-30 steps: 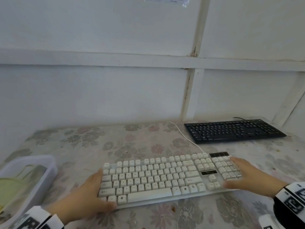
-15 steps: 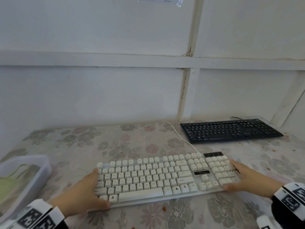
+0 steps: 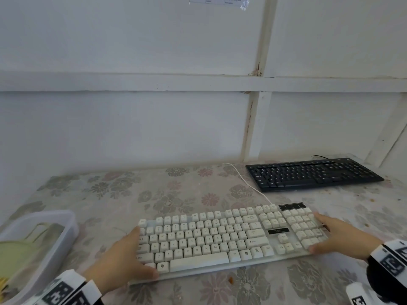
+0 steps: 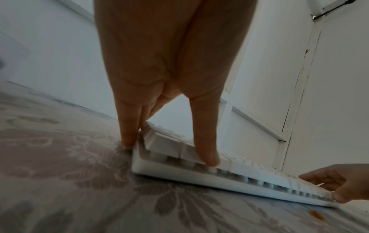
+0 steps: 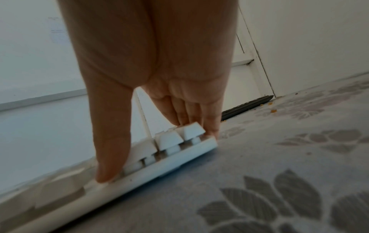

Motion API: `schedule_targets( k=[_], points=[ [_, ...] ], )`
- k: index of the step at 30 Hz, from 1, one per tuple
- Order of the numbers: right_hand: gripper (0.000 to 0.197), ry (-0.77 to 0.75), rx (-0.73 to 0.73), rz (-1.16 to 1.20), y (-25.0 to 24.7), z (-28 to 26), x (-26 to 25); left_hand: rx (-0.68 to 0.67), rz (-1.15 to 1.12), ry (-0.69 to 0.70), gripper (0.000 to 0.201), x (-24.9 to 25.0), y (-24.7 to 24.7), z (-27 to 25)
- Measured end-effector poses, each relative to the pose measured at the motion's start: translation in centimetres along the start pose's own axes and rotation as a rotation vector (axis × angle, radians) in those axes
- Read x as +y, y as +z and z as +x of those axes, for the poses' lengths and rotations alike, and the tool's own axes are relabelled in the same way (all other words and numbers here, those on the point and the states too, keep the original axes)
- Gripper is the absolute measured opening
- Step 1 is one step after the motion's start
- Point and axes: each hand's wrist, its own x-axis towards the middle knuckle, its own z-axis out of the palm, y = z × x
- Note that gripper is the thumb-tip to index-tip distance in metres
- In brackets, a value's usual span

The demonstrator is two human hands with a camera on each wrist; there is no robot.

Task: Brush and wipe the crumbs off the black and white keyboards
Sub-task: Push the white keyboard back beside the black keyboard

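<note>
White keyboard point(image 3: 231, 236) sits lower centre of the head view, flat on the flowered tablecloth point(image 3: 176, 194). Black keyboard point(image 3: 312, 173) is at right, back near the wall, well apart from the hands.

Left hand point(image 3: 123, 258) clamps the keyboard's left end: thumb on the front edge near the bottom-row keys, fingers down the side. Left wrist view shows the fingers point(image 4: 127, 126) straight and pressed together against the end wall, thumb on the front lip. Right hand point(image 3: 343, 238) mirrors that on the numpad end: thumb on the front rail, fingers point(image 5: 211, 119) together behind the last key column. Both hold the board; neither holds a brush or cloth.

My read: this is the positioning step before cleaning, either squaring the board up or getting ready to tip it.

Doing it well:
- Grip the frame, not the keycaps. The caps stand proud on stems in the right wrist view and could pop off.
- If tipping, lift both ends evenly and mind the white cable point(image 3: 244, 181) running toward the upper right.
- Shake out away from the black keyboard, since orange crumbs point(image 5: 273, 111) already lie beside it.
- One crumb point(image 3: 231, 280) sits just in front of the board, so don't drag over it.
- Plastic tub point(image 3: 66, 234) at lower left has something green inside, which I can't identify.
</note>
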Motion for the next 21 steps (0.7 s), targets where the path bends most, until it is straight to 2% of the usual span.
schedule_targets(
  k=[2,4,5,6,8,9,11,12,14,15,17,21],
  points=[
    [0.105,0.021,-0.011,-0.012,0.0,-0.1,-0.1,0.008,-0.024,0.002,0.096,-0.1,0.0,0.0],
    [0.138,0.026,-0.027,-0.011,-0.2,-0.1,0.1,0.013,-0.040,0.018,0.095,-0.3,0.1,0.0],
    [0.147,0.007,-0.028,-0.021,-0.2,-0.1,0.1,0.013,-0.047,0.024,0.094,-0.3,0.0,0.0],
    [0.141,0.014,-0.032,-0.017,-0.1,0.1,0.2,0.012,-0.055,0.028,0.092,-0.4,0.0,0.0],
    [0.112,0.047,-0.016,-0.012,-0.1,-0.1,-0.1,0.012,-0.073,0.036,0.091,-0.5,0.0,0.0],
    [0.111,0.043,-0.019,-0.016,-0.1,-0.2,-0.2,0.010,-0.077,0.037,0.090,-0.6,0.0,0.0],
    [0.130,0.033,-0.035,-0.033,-0.2,-0.2,-0.3,0.012,-0.089,0.041,0.088,-0.5,0.0,-0.1],
    [0.127,0.036,-0.035,-0.030,-0.1,-0.2,-0.3,0.013,-0.101,0.045,0.087,-0.5,0.0,-0.1],
    [0.096,0.032,-0.030,-0.024,-0.1,-0.4,-0.9,0.011,-0.131,0.055,0.084,-0.6,0.0,0.0],
    [0.091,0.021,-0.025,-0.018,-0.1,-0.4,-1.0,0.010,-0.147,0.058,0.083,-0.8,-0.1,0.0],
    [0.095,0.010,-0.030,-0.013,0.2,-0.3,-1.3,0.007,-0.174,0.045,0.086,-1.3,-0.2,0.0],
    [0.099,-0.021,-0.045,-0.036,1.0,0.7,-1.7,-0.015,-0.158,0.000,0.112,-2.8,-0.8,0.4]
  ],
)
